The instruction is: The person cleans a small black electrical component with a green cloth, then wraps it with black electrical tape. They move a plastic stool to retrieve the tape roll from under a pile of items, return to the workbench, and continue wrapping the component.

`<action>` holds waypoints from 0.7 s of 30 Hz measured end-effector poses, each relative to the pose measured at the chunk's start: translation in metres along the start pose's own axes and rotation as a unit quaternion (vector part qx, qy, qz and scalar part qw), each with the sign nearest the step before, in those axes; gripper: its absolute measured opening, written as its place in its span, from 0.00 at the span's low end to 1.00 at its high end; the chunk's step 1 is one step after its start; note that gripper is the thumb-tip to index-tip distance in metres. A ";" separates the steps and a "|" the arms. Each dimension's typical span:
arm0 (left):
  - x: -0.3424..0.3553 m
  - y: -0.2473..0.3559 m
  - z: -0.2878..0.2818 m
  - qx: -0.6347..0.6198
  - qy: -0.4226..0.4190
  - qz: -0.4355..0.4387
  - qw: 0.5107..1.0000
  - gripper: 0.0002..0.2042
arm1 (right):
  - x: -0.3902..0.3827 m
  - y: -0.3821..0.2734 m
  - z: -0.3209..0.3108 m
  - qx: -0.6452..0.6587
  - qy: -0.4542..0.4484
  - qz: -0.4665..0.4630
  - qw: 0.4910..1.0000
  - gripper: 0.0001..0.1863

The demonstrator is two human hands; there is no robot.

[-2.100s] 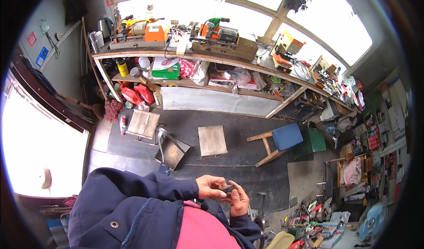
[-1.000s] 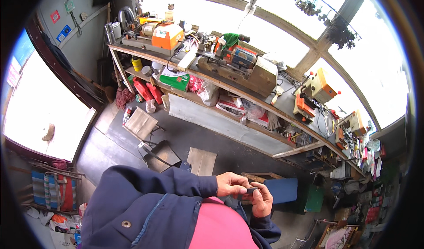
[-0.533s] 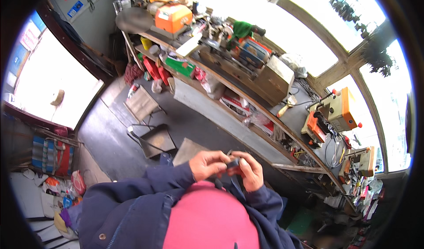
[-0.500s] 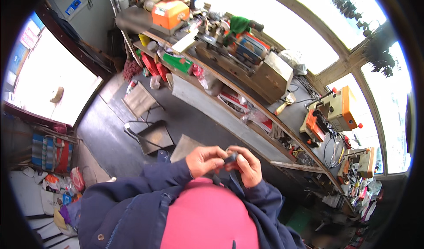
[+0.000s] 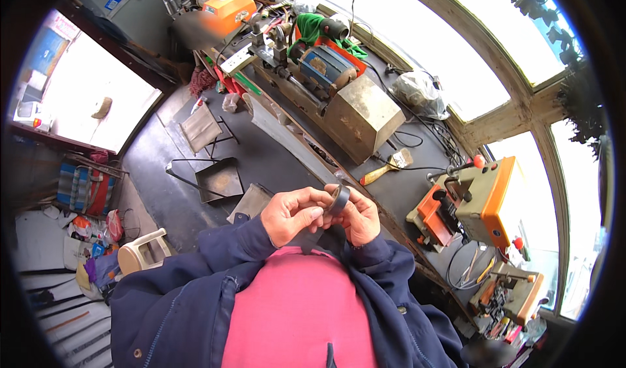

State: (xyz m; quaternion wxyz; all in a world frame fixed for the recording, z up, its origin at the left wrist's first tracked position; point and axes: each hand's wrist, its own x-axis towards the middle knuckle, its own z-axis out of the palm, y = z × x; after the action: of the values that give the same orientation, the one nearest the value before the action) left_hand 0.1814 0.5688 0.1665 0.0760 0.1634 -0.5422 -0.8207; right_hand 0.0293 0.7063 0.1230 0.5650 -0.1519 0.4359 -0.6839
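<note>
A roll of black tape point(image 5: 340, 200) is held in front of my chest, tilted so its round opening partly shows. My right hand point(image 5: 360, 219) is closed around its right side, thumb and fingers bent. At its left edge are the fingertips of my left hand point(image 5: 290, 215), pinched together against the roll. Whether a loose end of tape lies between the left fingertips is too small to tell.
A long workbench point(image 5: 391, 192) runs along the window side. On it are a blue motor point(image 5: 326, 66), a metal housing point(image 5: 365, 117), a brush point(image 5: 386, 166) and an orange-and-beige machine point(image 5: 479, 201). A dustpan point(image 5: 220, 180) and a folding stool point(image 5: 201, 130) stand on the floor.
The view has shifted toward the right part of the bench. The roll has turned in my hands, showing more of its ring, and both hands have moved slightly up and left in the picture.
</note>
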 end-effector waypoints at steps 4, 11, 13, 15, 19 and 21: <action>0.010 0.013 0.017 0.049 0.039 0.001 0.998 0.15 | 0.012 -0.012 -0.009 0.003 0.026 0.029 0.999 0.18; 0.033 0.010 0.028 0.038 0.080 0.007 0.996 0.11 | 0.021 -0.034 -0.022 -0.033 0.024 0.070 0.997 0.19; 0.042 0.007 0.024 0.031 0.086 0.000 0.996 0.10 | 0.021 -0.040 -0.023 -0.049 -0.005 0.013 0.999 0.22; 0.053 0.007 0.017 0.049 0.091 -0.023 0.994 0.09 | 0.021 -0.048 -0.025 -0.059 -0.024 -0.026 0.998 0.26; 0.077 0.009 0.009 0.055 0.073 -0.009 0.996 0.10 | 0.024 -0.065 -0.028 -0.048 -0.052 -0.059 0.996 0.32; 0.089 0.012 0.004 0.051 0.043 -0.012 0.998 0.10 | 0.029 -0.067 -0.025 -0.050 -0.049 -0.079 0.994 0.33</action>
State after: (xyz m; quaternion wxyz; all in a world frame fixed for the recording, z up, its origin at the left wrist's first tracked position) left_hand 0.0965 0.5401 0.1626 0.0810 0.2090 -0.5773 -0.7851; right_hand -0.0403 0.6891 0.1517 0.5216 -0.2477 0.4276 -0.6955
